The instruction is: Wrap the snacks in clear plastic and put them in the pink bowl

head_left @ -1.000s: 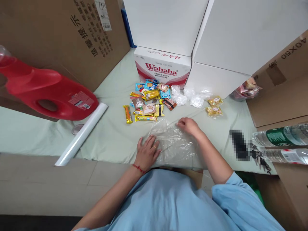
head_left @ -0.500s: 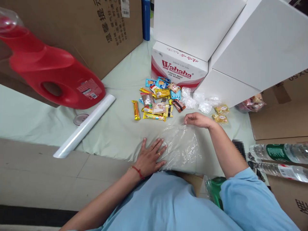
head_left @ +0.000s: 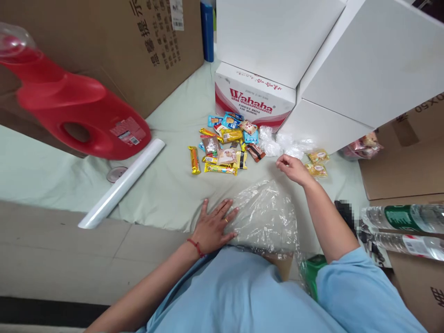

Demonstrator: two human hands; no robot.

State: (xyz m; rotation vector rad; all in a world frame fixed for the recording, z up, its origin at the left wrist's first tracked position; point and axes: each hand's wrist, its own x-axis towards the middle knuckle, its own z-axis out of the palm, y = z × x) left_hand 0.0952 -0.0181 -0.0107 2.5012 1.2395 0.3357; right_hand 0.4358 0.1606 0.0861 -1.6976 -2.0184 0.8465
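Observation:
A clear plastic sheet or bag, wrinkled, lies over the cloth at the front edge, part of it hanging down by my shirt. My left hand rests flat with fingers spread, fingertips touching the plastic's left side. Above the plastic's far right corner is my right hand, its fingers curled in with no object visible in them. Just beyond it are crumpled clear plastic bundles. Two yellow-wrapped snacks lie to its right. A pile of small packaged snacks sits to its left.
A white roll lies left, beside a red detergent bottle and a round lid. A Wahaba-looking water carton and white boxes stand behind. Water bottles and cardboard are at right.
My right hand has let go of the plastic's far edge and moved right, toward the bundles. The plastic has settled and spread to the right. My left hand stays in place.

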